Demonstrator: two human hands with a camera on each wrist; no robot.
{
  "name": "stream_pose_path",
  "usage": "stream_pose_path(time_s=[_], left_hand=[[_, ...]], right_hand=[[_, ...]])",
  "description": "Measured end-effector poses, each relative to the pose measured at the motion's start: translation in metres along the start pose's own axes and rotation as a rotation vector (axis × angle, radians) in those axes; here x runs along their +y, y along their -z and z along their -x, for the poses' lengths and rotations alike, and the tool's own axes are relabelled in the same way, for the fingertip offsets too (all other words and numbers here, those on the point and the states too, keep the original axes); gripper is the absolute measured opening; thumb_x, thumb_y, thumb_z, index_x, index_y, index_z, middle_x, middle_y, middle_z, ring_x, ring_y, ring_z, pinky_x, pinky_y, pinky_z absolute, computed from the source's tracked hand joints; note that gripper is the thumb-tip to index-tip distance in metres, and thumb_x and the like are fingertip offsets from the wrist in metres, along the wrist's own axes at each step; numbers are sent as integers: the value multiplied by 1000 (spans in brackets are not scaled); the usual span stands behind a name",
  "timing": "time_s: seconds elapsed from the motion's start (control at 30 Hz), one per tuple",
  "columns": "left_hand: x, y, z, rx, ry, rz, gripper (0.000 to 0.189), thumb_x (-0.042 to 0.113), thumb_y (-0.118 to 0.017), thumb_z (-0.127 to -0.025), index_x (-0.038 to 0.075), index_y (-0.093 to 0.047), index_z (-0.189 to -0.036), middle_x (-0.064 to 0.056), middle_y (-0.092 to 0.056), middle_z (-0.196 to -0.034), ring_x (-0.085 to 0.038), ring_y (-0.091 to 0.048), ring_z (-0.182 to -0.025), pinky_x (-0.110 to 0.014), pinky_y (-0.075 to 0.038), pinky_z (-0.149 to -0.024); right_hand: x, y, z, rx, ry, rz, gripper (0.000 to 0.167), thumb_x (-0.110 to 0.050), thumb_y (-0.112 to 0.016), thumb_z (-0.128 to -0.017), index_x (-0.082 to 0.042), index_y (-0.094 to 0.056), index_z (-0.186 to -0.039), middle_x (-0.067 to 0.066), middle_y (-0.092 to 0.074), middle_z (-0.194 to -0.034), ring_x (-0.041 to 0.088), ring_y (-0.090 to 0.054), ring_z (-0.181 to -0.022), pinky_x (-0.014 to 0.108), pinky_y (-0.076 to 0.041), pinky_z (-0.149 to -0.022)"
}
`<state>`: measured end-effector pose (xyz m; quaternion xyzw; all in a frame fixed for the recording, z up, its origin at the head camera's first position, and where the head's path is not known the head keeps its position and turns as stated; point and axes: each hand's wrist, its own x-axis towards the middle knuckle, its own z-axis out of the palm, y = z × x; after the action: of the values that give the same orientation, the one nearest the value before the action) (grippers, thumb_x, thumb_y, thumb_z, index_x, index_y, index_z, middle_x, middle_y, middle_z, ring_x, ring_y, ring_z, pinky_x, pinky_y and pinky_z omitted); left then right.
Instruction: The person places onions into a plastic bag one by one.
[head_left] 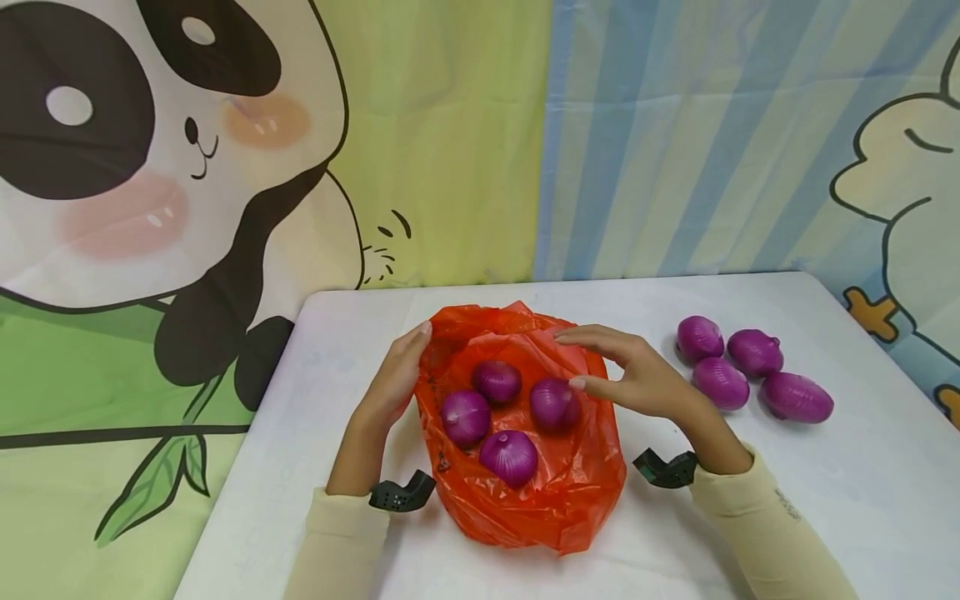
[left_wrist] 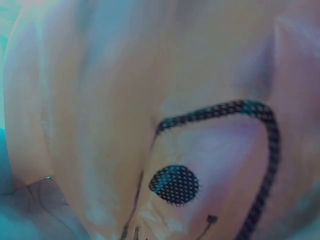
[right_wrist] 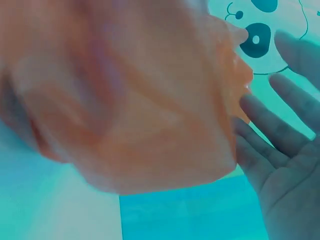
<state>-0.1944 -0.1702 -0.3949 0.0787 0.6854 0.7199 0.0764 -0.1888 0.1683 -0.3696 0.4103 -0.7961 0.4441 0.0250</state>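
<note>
A red plastic bag (head_left: 555, 517) lies spread wide at its mouth on the white table. Inside it sit several purple onions, among them a front one (head_left: 509, 458), a left one (head_left: 466, 418), a back one (head_left: 497, 382) and a right one (head_left: 554, 406). My left hand (head_left: 395, 373) rests along the bag's left side with its fingers extended. On the other side my right hand (head_left: 637, 371) reaches over the bag's right rim, thumb tip close by the right onion. In the right wrist view the fingers of this right hand (right_wrist: 280, 145) are spread beside the bag (right_wrist: 165, 155).
To the right of the bag several more purple onions lie grouped on the white table (head_left: 885, 467), the nearest being a long one (head_left: 797, 397). Behind the table hangs a printed curtain (head_left: 450, 150) with a panda.
</note>
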Motion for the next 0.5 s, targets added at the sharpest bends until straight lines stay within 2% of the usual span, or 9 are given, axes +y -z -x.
stream_pose_path(time_s=[0.13,0.23,0.33,0.4,0.5], left_hand=[[0,1,0,-7,-5,-10,54,40,-34,-106,2,-46,-142,-15,-51,-136,-27,-45,-127,-45,-33,-108],[0,1,0,-1,-5,-8,53,39,-35,-106,2,-47,-141,-15,-51,-135,-27,-45,-127,-44,-33,-109],[0,1,0,1,-2,-9,52,38,-34,-106,2,-47,-142,-15,-51,-136,-27,-45,-127,-44,-33,-109],[0,0,0,3,3,-15,52,39,-34,-106,3,-47,-142,-14,-51,-136,-26,-45,-127,-44,-34,-108],[1,0,0,1,2,-15,53,39,-34,-106,2,-46,-142,-15,-51,-136,-26,-45,-127,-44,-34,-108]], right_hand=[[2,3,5,87,-4,-8,55,8,-74,-80,-3,-58,-131,10,-56,-133,19,-49,-126,43,-43,-99],[0,2,7,140,-6,-45,54,17,-70,-78,8,-55,-129,20,-55,-131,26,-50,-124,39,-44,-97],[-8,3,10,198,-15,-48,51,21,-67,-79,12,-53,-128,25,-54,-128,31,-52,-120,33,-45,-96],[-12,4,12,237,-22,-30,49,21,-66,-80,13,-53,-126,26,-54,-126,28,-53,-119,30,-45,-96],[-15,6,15,285,-30,16,49,22,-67,-78,13,-54,-125,26,-55,-125,17,-54,-120,29,-44,-97]])
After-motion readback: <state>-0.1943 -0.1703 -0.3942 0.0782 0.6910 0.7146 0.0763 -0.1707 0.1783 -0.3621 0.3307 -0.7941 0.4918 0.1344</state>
